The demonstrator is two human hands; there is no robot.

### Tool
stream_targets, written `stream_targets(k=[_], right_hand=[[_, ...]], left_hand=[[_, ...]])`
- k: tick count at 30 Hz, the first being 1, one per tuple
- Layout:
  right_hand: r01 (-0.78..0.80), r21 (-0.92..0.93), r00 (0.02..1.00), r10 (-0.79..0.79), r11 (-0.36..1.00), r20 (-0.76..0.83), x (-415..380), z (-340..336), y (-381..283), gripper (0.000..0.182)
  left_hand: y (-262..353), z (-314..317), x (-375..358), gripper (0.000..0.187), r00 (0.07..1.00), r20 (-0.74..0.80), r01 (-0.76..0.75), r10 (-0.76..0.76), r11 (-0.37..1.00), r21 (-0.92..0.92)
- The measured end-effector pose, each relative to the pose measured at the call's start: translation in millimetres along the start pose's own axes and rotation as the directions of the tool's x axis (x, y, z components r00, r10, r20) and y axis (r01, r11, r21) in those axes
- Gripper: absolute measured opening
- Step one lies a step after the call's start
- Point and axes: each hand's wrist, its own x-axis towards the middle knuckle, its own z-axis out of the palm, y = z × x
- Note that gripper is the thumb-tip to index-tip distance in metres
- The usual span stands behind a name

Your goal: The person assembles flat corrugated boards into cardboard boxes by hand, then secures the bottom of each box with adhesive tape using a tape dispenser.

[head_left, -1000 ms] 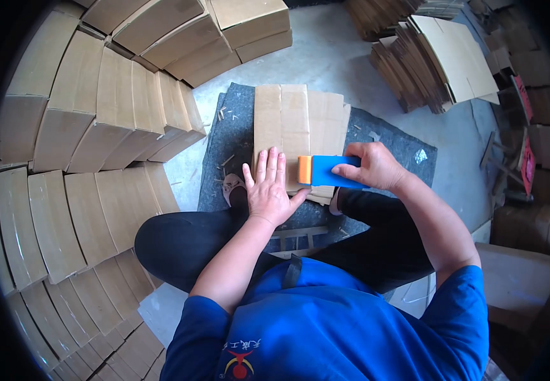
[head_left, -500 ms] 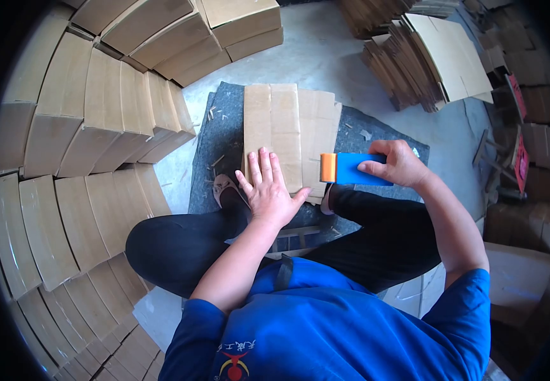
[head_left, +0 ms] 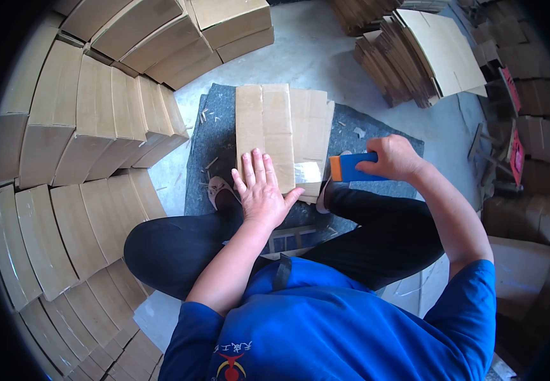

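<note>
My left hand lies flat with its fingers spread on the lower part of a folded cardboard piece. Under its right side show more flat cardboard sheets, slightly fanned out. My right hand grips a blue tape dispenser with an orange front end, thumb on its near face. The orange end points left, just right of the sheets. A shiny strip of clear tape shows on the sheets between the folded piece's edge and the dispenser.
A dark mat with small scraps lies beneath the cardboard. Rows of closed cartons are stacked along the left. A pile of flattened cardboard stands at the back right. My legs are bent on both sides of the work.
The right hand has turned the dispenser and shifted it slightly right relative to the cardboard. The shiny tape strip now shows on the sheets. My left hand stays pressed on the cardboard.
</note>
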Motion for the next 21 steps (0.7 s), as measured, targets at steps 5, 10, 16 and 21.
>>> stream_targets(k=[5,10,16,21], right_hand=[[-0.15,-0.127,0.983,0.162,0.98,0.084,7.8,3.1,-40.9,0.041],[-0.158,-0.083,0.985,0.163,0.984,0.061,27.5,41.9,-71.8,0.04],[-0.049,0.011,0.97,0.05,0.999,-0.238,57.2,162.5,-112.6,0.019],[-0.097,-0.066,0.978,0.083,0.993,-0.191,54.8,195.7,-122.4,0.07]], left_hand=[[0.4,-7.3,-0.1,0.113,0.998,0.057,-0.001,0.001,1.0,-0.008],[4.0,-22.0,-0.7,0.116,0.992,0.125,0.008,-0.002,0.999,-0.043],[3.1,-12.3,-3.6,0.115,0.995,0.098,0.001,-0.002,1.0,0.011],[-4.6,-5.5,-2.3,0.107,0.999,0.007,-0.04,0.039,0.999,0.015]])
